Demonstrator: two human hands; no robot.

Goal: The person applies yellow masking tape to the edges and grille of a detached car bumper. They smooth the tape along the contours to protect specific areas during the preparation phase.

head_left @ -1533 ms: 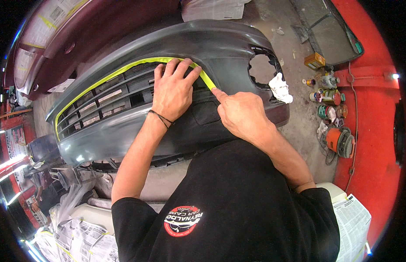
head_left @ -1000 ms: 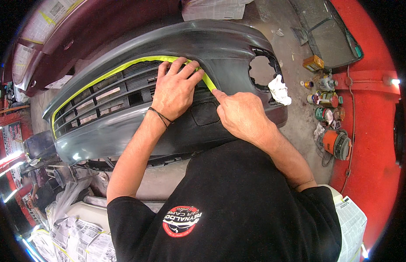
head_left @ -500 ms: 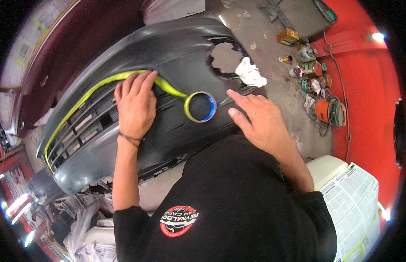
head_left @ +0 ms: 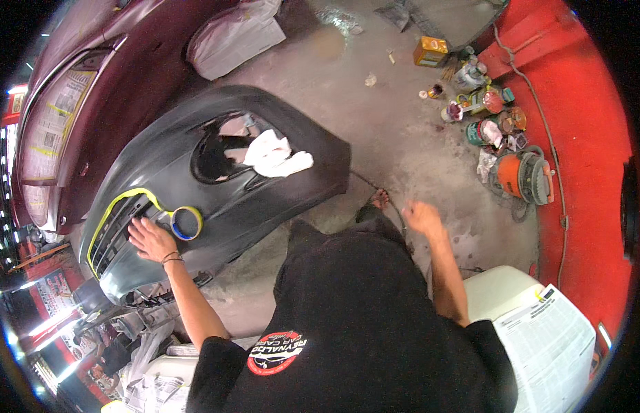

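My left hand [head_left: 153, 239] lies open, fingers spread, over the grille end of a dark grey car bumper [head_left: 265, 206]. Just beyond it, a roll of yellow masking tape [head_left: 187, 224] with a blue inner ring rests on the bumper. Its yellow strip [head_left: 137, 191] is still joined to the roll and follows the upper edge of the grille opening [head_left: 112, 241]. A crumpled white cloth [head_left: 275, 155] sits beside the round opening towards the bumper's right end. Clear of the bumper, my right hand [head_left: 423, 217] hangs over the floor with fingers curled in, nothing visible in them.
A maroon car [head_left: 141, 76] with papered windows stands at the left. Cans and bottles [head_left: 485, 103], an orange box [head_left: 430, 51] and an orange-and-black machine [head_left: 519, 177] line the red wall [head_left: 588, 138]. A newspaper-covered white part [head_left: 540, 337] is at lower right.
My view has swung right, so the bumper sits further left. My left hand has come off the tape strip with fingers spread; my right hand has drawn away from the bumper and curled.
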